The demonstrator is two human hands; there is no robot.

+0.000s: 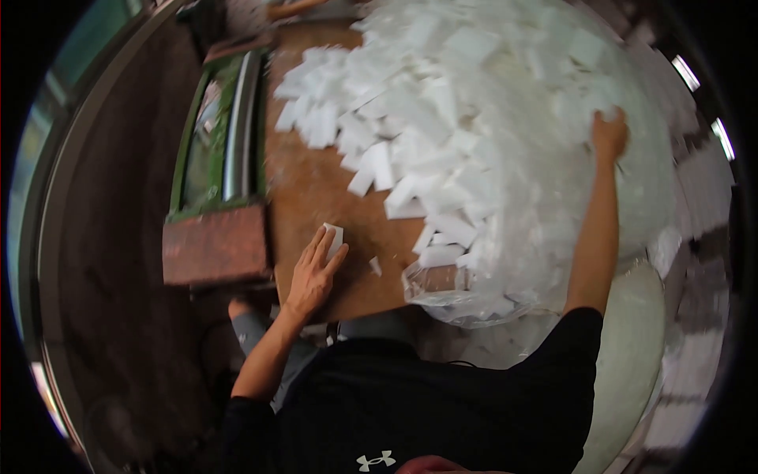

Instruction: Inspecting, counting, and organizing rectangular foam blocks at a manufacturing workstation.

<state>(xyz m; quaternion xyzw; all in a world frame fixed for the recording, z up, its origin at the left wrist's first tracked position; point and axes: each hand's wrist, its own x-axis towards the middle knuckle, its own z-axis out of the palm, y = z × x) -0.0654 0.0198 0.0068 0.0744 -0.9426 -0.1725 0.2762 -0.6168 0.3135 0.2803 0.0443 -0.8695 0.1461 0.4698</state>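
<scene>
A small white foam-like block (336, 235) rests on the brown table near its front left. My left hand (314, 272) has its fingers along one side of that block and the thumb on the other. Far out to the right, my right hand (610, 136) is closed on the clear plastic bag (545, 197), whose film is bunched around it. Out of the bag a large heap of white blocks (426, 118) spreads over the table. My right fingertips are partly hidden and blurred.
On the left stands a green-framed machine (189, 178) with a metal roller (241, 134) and a reddish-brown end block (217, 246). A small white scrap (375, 266) lies on the brown tabletop (304, 186). Another person's arm (296, 8) shows at the far edge. A pale, full sack (628, 347) stands at my right.
</scene>
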